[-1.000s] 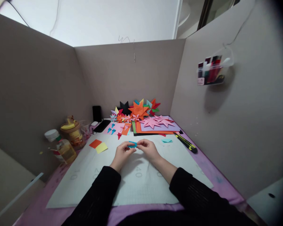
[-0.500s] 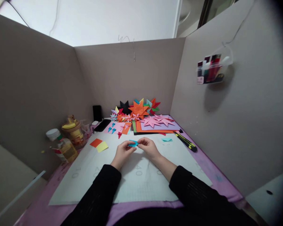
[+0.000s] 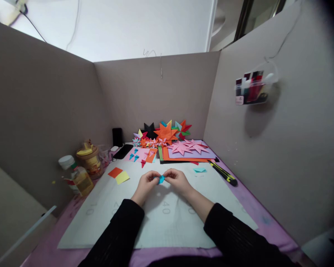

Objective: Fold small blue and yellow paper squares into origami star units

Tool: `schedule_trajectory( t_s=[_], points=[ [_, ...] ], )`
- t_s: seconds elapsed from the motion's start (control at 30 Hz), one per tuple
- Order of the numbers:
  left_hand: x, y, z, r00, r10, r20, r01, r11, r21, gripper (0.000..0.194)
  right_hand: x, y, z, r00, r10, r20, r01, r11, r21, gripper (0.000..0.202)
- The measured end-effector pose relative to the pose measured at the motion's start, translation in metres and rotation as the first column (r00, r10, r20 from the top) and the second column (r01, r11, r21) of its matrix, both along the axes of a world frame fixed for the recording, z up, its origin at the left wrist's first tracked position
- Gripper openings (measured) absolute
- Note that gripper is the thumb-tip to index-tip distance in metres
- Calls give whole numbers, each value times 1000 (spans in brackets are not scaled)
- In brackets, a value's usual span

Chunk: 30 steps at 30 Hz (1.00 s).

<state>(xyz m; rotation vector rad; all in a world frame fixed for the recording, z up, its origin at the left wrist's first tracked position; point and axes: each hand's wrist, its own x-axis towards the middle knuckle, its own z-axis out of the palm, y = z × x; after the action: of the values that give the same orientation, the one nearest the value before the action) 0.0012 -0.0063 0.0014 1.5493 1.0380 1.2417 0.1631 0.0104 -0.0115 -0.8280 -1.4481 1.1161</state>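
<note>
Between my hands is a small blue piece of folded paper (image 3: 161,179), held just above the white mat (image 3: 167,233). My left hand (image 3: 148,184) pinches its left side, and my right hand (image 3: 178,181) pinches the right side near the top. Fingers cover much of the paper. To the right lies a folded turquoise paper (image 3: 199,170). An orange paper square (image 3: 115,172) and a yellow paper square (image 3: 123,177) overlap on the left. Several small blue folded pieces (image 3: 134,154) rest on a pink sheet further back.
Colourful paper stars (image 3: 166,132) stand at the back beside pink stars (image 3: 180,147) on stacked sheets. A yellow-black cutter knife (image 3: 224,174) lies right. On the left are a bottle (image 3: 76,176), a tub (image 3: 89,161) and a phone (image 3: 123,151). Grey panels (image 3: 156,96) surround the table.
The blue paper has turned from lying flat and wide to a narrower, downward-pointing shape between my fingers. My hands have drawn slightly closer together. The whole view has shifted a little.
</note>
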Motion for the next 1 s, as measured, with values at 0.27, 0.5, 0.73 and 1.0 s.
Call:
schedule_trajectory(
  t_s=[0.27,0.5,0.73,1.0],
  points=[
    [-2,-5,5,991,-13,-133,18,999,38,21,6,0,3,999,5,52,-4,1000,-11,11],
    [0,-7,5,972,61,-228,-23,986,164,24,6,1,0,1000,9,10,-9,1000,-19,15],
    [1,-6,4,977,84,-194,-55,987,149,24,2,0,1,998,3,-67,-4,1000,-17,15],
    [4,-7,2,977,116,-177,-82,979,189,24,-2,-1,-2,995,-42,-86,40,999,-20,13]
  ],
)
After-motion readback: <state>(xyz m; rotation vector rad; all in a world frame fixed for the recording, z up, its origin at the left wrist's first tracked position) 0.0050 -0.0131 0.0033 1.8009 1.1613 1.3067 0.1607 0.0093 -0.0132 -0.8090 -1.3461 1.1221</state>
